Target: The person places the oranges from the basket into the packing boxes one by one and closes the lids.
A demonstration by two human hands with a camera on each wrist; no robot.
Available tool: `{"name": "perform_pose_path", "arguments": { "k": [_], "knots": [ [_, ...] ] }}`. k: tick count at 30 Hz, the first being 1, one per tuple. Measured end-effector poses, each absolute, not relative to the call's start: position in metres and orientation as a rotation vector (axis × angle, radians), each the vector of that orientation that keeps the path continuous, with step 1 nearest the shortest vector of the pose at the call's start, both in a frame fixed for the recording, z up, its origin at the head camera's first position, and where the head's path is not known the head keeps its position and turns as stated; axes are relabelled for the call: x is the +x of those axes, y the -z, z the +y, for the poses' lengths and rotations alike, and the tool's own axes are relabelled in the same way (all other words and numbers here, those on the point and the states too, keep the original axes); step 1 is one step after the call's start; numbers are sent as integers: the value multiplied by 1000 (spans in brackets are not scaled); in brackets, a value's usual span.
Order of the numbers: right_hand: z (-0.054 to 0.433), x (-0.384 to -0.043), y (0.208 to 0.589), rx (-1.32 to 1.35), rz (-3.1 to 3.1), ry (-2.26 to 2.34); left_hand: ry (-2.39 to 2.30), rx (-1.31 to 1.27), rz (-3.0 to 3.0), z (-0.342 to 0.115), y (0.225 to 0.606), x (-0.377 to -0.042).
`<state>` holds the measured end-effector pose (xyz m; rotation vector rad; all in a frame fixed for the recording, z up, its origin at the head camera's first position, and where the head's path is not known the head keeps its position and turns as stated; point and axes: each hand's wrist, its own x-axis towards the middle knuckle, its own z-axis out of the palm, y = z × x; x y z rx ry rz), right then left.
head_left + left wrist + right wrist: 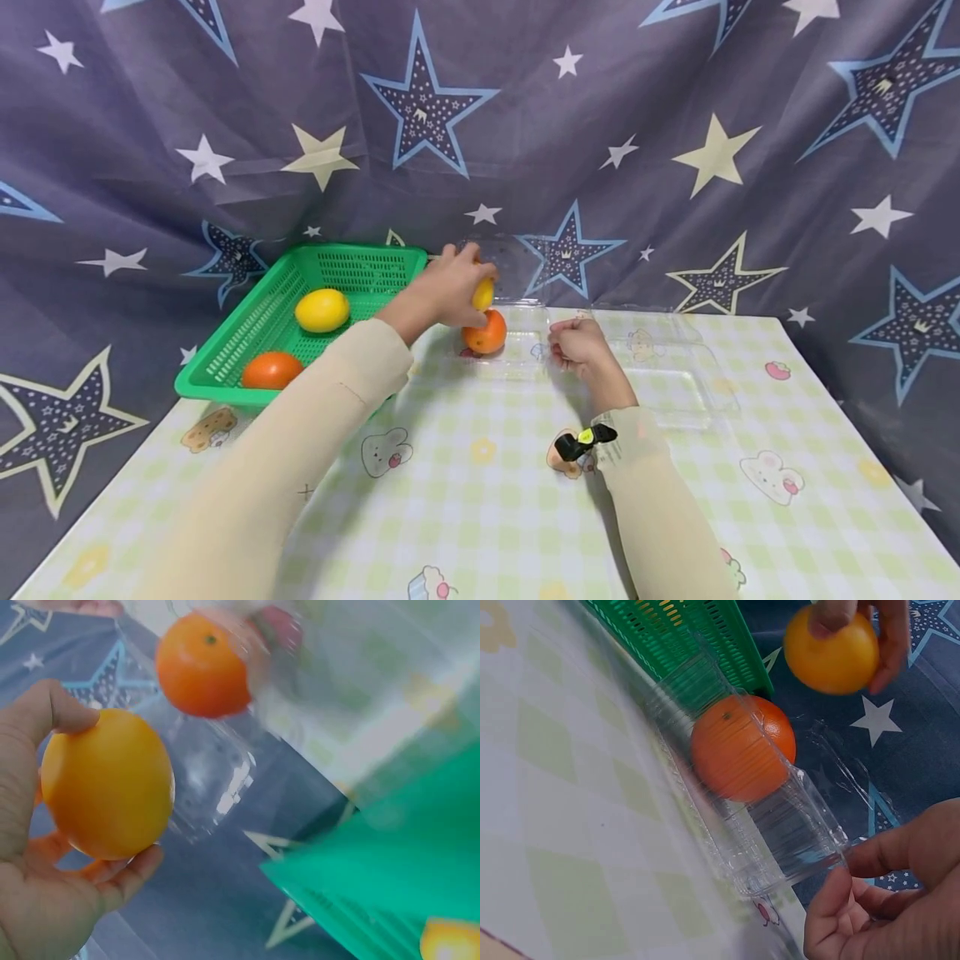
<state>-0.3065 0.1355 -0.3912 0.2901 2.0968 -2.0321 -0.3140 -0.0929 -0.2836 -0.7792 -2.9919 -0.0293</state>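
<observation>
My left hand (448, 287) grips a lemon (109, 784) with thumb and fingers curled round it, above the left part of a clear plastic container (780, 832). An orange (735, 750) sits inside that container, just below the lemon in the head view. At the container's right end, my right hand (581, 343) pinches the thin plastic rim between thumb and fingers. To the left, a green basket (225, 321) holds another lemon (322, 311) and an orange-red fruit (272, 370); my left forearm hides part of the basket's near side.
A second clear plastic container (675, 392) lies to the right, beyond my right wrist. The table wears a checked cloth (480, 517) with printed cartoons. Right behind the table hangs a dark star-patterned curtain (510, 158).
</observation>
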Motion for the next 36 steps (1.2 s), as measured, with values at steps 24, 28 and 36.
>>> {"name": "perform_pose_path", "arguments": {
  "k": [24,28,36],
  "knots": [
    [138,-310,392,295,2107,2024,98,-1140,-2963,-33,322,-313],
    [138,-309,392,287,2114,2014,104,-1144,-2958,-29,328,-313],
    [137,-306,389,280,2120,1996,168,-1148,-3017,-31,339,-321]
  ]
}}
